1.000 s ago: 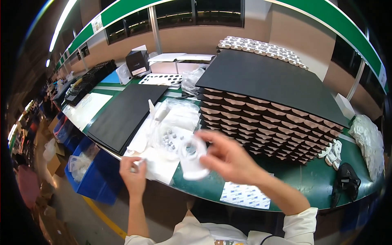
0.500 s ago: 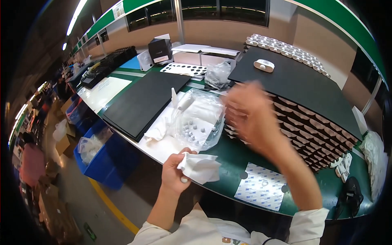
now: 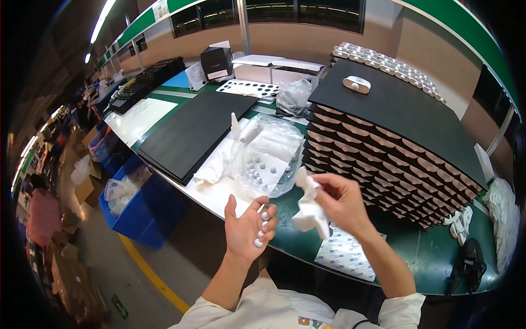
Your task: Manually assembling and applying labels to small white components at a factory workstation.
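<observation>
My left hand (image 3: pixel 247 230) is turned palm up at the bench's front edge, fingers partly curled. Several small white round pieces (image 3: pixel 258 242) lie in it along the fingers. To its right, my right hand (image 3: pixel 341 204) pinches a crumpled white cloth (image 3: pixel 311 211) between thumb and fingers. The cloth hangs down, apart from the left hand. Just beyond both hands lies a clear plastic bag (image 3: pixel 274 145) with several small grey-white round pieces (image 3: pixel 257 167) in or on it.
Black boards (image 3: pixel 197 134) lie at the left. A tall stack of black trays (image 3: pixel 394 170) stands right, with a white oval device (image 3: pixel 356 84) on top. A printed sheet (image 3: pixel 348 255) lies near the front edge. Below left is a blue bin (image 3: pixel 131 219).
The cloth has passed from my left hand to my right. My right hand has come down from above the tray stack's edge. My left palm has opened, showing the round pieces.
</observation>
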Available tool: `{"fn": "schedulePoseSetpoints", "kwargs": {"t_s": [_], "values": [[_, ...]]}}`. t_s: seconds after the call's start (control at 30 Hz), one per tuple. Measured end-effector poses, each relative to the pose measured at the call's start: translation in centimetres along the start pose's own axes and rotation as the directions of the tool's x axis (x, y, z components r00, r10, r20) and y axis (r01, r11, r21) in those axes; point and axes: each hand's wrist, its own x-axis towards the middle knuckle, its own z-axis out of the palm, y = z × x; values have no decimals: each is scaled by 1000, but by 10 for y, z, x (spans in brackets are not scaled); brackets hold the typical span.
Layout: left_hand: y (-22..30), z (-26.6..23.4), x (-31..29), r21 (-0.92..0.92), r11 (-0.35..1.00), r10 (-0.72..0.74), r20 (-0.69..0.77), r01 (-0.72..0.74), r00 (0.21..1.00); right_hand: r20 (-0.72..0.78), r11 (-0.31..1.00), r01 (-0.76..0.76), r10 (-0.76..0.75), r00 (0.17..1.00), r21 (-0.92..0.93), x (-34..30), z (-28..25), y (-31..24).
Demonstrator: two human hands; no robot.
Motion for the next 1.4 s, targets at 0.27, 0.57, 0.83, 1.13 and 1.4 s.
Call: {"fn": "schedulePoseSetpoints", "kwargs": {"t_s": [0.27, 0.57, 0.83, 1.13, 1.4], "values": [[-26, 11, 3, 201, 978, 81, -112, -57, 990, 98, 993, 0, -11, 995, 117, -10, 56, -2], [-31, -9, 12, 278, 938, 226, -44, -205, 973, 213, 675, 512, -479, 852, -532, -28, 84, 4], [-4, -1, 3, 224, 943, 248, 12, -245, 969, 131, 578, 647, -687, 714, -497, -28, 42, 5], [-20, -5, 6, 291, 927, 238, 31, -236, 971, -56, 987, -11, 21, 998, 160, -17, 33, 24], [-28, -3, -2, 469, 852, 228, 65, -231, 972, 158, 563, 566, -611, 776, -602, -17, 37, 30]]}}
